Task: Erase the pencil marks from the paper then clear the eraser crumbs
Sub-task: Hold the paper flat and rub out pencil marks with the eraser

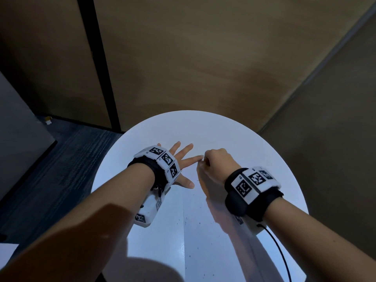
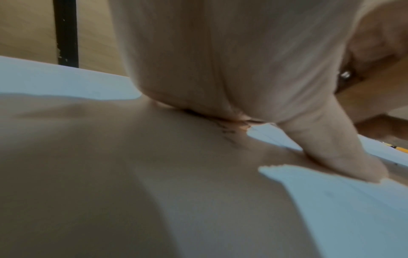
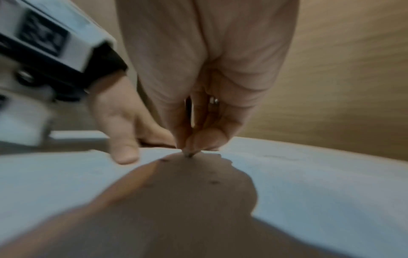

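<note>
Round white table (image 1: 234, 129) beneath; dark crumbs (image 1: 200, 222) scattered on paper (image 1: 203, 241). Left hand (image 1: 181, 159) flat, fingers spread. Right hand (image 1: 215, 161) curled, pinching small dark-tipped object, identity unclear.

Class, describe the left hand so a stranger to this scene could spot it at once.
Find the round white table; two hands meet near its middle. The left hand lies flat, fingers spread and straight, pressing down. Unlike it, the right hand is curled, fingertips pinching a small object I cannot identify.
</note>
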`<control>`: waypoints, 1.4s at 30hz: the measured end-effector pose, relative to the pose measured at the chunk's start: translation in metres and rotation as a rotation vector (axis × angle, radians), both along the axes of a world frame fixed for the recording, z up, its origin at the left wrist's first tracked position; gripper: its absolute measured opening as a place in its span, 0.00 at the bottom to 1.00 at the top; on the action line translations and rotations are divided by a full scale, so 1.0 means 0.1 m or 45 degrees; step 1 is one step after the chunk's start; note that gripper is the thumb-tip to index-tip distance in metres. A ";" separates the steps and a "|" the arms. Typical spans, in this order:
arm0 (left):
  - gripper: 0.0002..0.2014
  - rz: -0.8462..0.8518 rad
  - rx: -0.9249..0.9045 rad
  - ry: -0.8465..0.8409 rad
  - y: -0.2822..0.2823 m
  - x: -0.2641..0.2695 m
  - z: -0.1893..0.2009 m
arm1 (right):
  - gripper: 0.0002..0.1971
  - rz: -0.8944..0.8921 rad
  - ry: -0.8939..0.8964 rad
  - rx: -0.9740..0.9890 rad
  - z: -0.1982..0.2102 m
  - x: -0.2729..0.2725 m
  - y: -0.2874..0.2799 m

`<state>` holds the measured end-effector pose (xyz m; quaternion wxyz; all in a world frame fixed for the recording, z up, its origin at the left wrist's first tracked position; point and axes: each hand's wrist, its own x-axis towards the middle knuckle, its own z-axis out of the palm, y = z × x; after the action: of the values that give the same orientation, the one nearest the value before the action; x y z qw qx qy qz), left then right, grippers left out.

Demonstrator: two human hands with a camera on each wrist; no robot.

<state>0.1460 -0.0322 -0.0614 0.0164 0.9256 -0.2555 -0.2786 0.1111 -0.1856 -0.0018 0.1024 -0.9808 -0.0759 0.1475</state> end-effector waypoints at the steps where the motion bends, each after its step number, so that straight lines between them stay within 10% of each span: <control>1: 0.47 0.001 0.003 -0.003 0.01 0.00 -0.01 | 0.11 0.031 0.018 0.010 -0.01 -0.04 0.03; 42: 0.35 0.291 0.068 -0.132 0.00 -0.23 -0.01 | 0.08 -0.173 -0.036 0.176 -0.01 0.13 0.07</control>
<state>0.1228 -0.0318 -0.0624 0.0100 0.9620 -0.1413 -0.2335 0.1243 -0.1783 -0.0031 0.1785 -0.9763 -0.0208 0.1209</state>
